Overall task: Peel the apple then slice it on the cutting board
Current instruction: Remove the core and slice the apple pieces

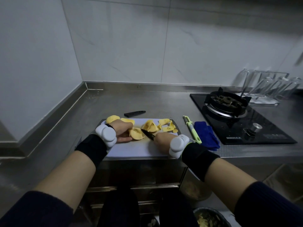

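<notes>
Arms (78,174) out: left hand (122,131) fingers curl over the apple piece (136,134), likely slippery; right hand (164,139) fingers clamp the knife (148,134).

Standing by the worktop (164,104), I count one cutting board (131,149). On it lie about seven apple pieces (149,125), though some overlap, so the tally is unsure. There is one dark-bladed knife (148,134) and one black sheath (134,113). I see one green peeler (191,128) and one blue cloth (207,135). One hob (262,136) carries a single burner (227,102) and a single knob (255,126). There are two hands, the left hand (123,131) and the right hand (164,139). They wear two white wrist devices (107,134) and two black bands (91,148), one of each per wrist. One rack holds several glasses (270,86), too blurred to number. Below the worktop are two round containers (205,209) of yellowish scraps.
</notes>
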`<state>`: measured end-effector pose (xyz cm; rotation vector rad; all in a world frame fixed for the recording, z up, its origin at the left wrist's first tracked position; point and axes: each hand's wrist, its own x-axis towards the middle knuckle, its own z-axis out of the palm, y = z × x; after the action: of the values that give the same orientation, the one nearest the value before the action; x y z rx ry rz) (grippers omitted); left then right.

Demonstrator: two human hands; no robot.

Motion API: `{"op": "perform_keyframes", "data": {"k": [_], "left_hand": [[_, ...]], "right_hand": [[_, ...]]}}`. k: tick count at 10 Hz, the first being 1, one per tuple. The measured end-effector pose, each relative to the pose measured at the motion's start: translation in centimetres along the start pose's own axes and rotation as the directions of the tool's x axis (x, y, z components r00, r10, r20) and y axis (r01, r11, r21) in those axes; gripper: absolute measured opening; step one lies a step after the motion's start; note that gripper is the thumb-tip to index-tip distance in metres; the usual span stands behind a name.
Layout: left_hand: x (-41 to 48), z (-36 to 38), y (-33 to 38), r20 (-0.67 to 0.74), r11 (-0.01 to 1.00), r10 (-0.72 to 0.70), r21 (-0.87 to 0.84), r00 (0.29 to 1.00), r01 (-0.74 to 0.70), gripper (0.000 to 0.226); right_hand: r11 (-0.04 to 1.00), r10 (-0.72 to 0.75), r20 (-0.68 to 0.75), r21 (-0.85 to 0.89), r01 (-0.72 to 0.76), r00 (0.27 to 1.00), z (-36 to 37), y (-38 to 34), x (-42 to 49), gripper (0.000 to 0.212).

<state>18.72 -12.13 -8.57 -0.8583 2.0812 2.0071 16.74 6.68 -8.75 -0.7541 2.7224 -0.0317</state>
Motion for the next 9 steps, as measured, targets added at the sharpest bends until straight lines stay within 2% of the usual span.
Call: {"op": "perform_keyframes", "data": {"k": [1,2,3,4,5,6,7,8,9], "left_hand": [[0.4,-0.2,-0.1,0.002,1.0,-0.01,0.029,1.0,0.01,0.013],[0.8,0.0,-0.3,-0.004,0.99,0.01,0.138,1.0,-0.01,0.018],[1.2,0.1,-0.5,-0.021,0.982,0.071,0.178,0.997,-0.066,0.012],[1.4,-0.4,-0.4,-0.065,0.983,0.141,0.131,0.988,-0.132,0.013],[1.4,-1.2,0.3,-0.113,0.97,0.24,-0.003,0.964,-0.242,0.013],[2.4,-2.6,1.0,-0.177,0.847,0.486,0.336,0.856,-0.411,0.022],[2.7,-3.3,1.2,-0.116,0.677,0.645,0.545,0.755,-0.495,0.025],[2.9,-3.5,1.1,-0.056,0.518,0.743,0.68,0.667,-0.52,0.018],[3.2,-3.7,0.9,-0.003,0.414,0.789,0.741,0.615,-0.528,0.015]], "right_hand": [[1.0,0.002,-0.007,0.009,-0.002,1.0,0.1,0.1,-0.1,0.032],[1.0,0.014,-0.01,0.008,-0.014,1.0,0.1,0.1,0.0,0.03],[0.999,0.04,-0.029,0.001,-0.04,0.999,0.0,0.3,0.1,0.029],[0.999,-0.007,-0.038,-0.054,0.005,0.999,0.1,1.5,0.5,0.03],[0.996,-0.009,-0.088,-0.094,0.001,0.996,0.1,1.6,1.2,0.054],[0.997,0.07,-0.078,0.026,-0.068,0.994,-0.3,1.0,2.1,0.032],[0.996,0.069,-0.09,0.067,-0.063,0.994,-0.3,0.7,2.2,0.032],[0.993,0.085,-0.071,0.084,-0.079,0.994,0.0,0.8,2.3,0.032],[0.999,0.036,-0.083,0.032,-0.034,0.996,0.4,1.4,2.2,0.045]]}}
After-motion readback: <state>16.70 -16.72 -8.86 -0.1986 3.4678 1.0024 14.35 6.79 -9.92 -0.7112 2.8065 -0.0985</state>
